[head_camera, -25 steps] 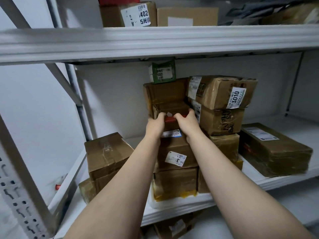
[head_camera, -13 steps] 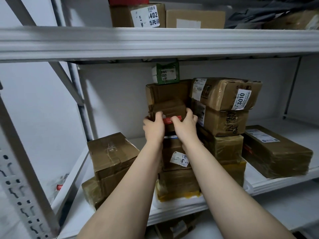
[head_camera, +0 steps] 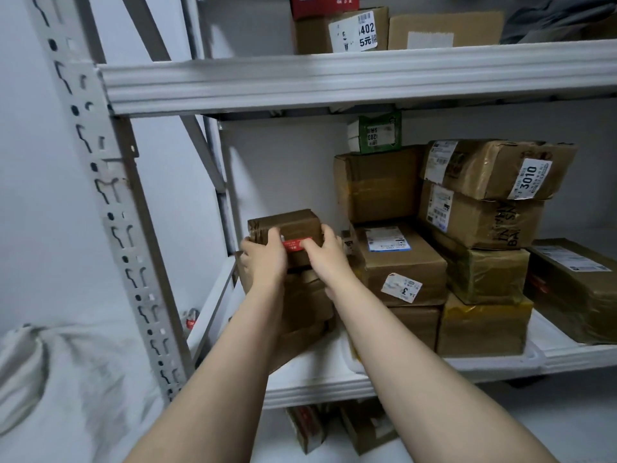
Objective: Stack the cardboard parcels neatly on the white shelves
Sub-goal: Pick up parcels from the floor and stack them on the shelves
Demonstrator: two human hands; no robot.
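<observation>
Left hand and right hand both curled round the small brown cardboard parcel with the red label, one on each side, thumbs on the near face. Sitting left of centre in the frame now, on top of the low stack of brown taped boxes at the left end of the white metal shelf. Can't tell if fully set down yet.

Half a second ago was up against the centre pile, in front of the tall carton. Got lifted off and swung over to the left. Looks like evening out the piles rather than adding anything new. Probably just needs squaring up and letting go.

Uncovered the brown box with the blue-edged label in the centre pile too. Right of that, crumpled parcel tagged 3010 capping a column of taped boxes, plus a little green box perched on the tall carton. Flat dark parcel alone at far right. Upper shelf holding a box marked 402 and a plain one beside it. More parcels under the shelf at bottom centre, hard to make out.
</observation>
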